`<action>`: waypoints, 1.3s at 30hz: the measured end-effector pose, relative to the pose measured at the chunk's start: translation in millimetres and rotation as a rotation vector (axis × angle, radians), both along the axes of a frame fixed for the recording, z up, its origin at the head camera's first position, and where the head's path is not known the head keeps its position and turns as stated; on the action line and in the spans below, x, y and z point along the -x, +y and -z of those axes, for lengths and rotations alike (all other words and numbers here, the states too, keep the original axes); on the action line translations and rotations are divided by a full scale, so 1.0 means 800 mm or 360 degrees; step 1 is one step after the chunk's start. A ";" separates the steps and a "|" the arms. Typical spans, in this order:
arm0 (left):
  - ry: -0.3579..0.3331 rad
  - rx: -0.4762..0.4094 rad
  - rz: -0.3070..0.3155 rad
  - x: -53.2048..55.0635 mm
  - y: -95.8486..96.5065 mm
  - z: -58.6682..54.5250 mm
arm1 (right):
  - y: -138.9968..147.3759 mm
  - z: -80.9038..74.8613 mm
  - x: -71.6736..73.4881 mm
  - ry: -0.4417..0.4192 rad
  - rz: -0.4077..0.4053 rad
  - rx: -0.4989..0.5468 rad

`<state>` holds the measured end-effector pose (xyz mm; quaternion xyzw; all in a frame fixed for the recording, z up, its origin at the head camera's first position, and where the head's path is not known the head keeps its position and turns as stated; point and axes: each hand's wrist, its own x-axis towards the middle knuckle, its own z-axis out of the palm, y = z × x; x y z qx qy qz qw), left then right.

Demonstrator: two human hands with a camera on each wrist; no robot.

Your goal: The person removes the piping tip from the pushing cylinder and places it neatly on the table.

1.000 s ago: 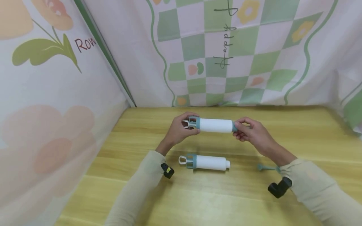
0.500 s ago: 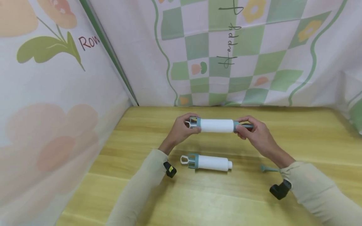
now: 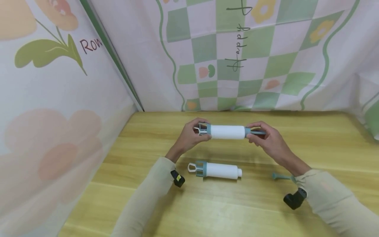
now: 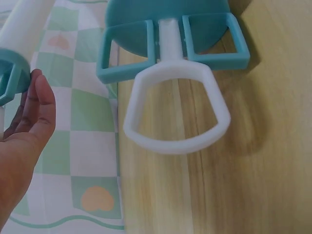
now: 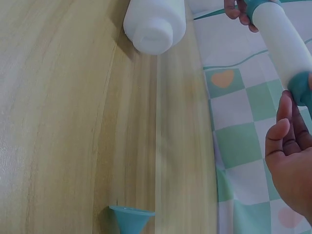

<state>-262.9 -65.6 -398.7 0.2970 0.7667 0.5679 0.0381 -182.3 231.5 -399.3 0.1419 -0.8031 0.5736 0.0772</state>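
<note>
My left hand [image 3: 190, 135] grips the left end of a white syringe-like tube [image 3: 228, 132], around its teal collar [image 4: 14, 73] with square loops and a white pull handle. The tube is level, above the table. At its right end my right hand [image 3: 269, 141] pinches the wide base of a teal nozzle [image 3: 247, 132], whose thin stem points right between the fingers. A second syringe-like tube [image 3: 222, 170] lies on the table in front, its white ring handle [image 4: 178, 146] to the left and bare white tip [image 5: 153, 36] to the right.
A loose teal nozzle [image 5: 131, 219] with a flared base lies on the wooden table [image 3: 207, 210] beside the right wrist. A printed checkered curtain [image 3: 231, 65] hangs behind the table, and a flowered curtain [image 3: 53, 92] hangs along the left.
The fingers of my right hand have shifted on the nozzle, and more of its stem shows. Both hands and the held tube stay in nearly the same place. The tube on the table has not moved.
</note>
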 end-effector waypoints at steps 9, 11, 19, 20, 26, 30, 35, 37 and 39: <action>-0.0060 -0.0021 -0.0019 -0.002 -0.003 0.003 | 0.001 0.004 0.004 -0.0012 -0.0077 0.0013; -0.0080 -0.0021 -0.0023 -0.003 -0.004 0.003 | 0.002 0.004 0.005 -0.0036 -0.0099 -0.0011; -0.0083 -0.0031 -0.0022 -0.004 -0.006 0.003 | 0.002 0.002 0.008 -0.0095 -0.0032 -0.0103; -0.0079 -0.0034 -0.0021 -0.004 -0.006 0.003 | 0.002 0.002 0.009 -0.0100 -0.0023 -0.0103; -0.0051 -0.0057 -0.0003 -0.004 -0.006 0.000 | -0.001 -0.002 0.009 -0.0132 0.0001 -0.0082; -0.0054 -0.0054 -0.0008 -0.006 -0.007 0.000 | -0.003 -0.005 0.008 -0.0152 -0.0008 -0.0102; -0.0079 -0.0035 -0.0027 -0.008 -0.011 0.001 | -0.004 -0.007 0.005 -0.0171 -0.0049 -0.0114; -0.0086 -0.0033 -0.0028 -0.009 -0.011 0.001 | -0.004 -0.007 0.004 -0.0158 -0.0051 -0.0123; -0.0094 -0.0040 -0.0026 -0.010 -0.012 0.001 | -0.004 -0.006 0.004 -0.0138 -0.0046 -0.0139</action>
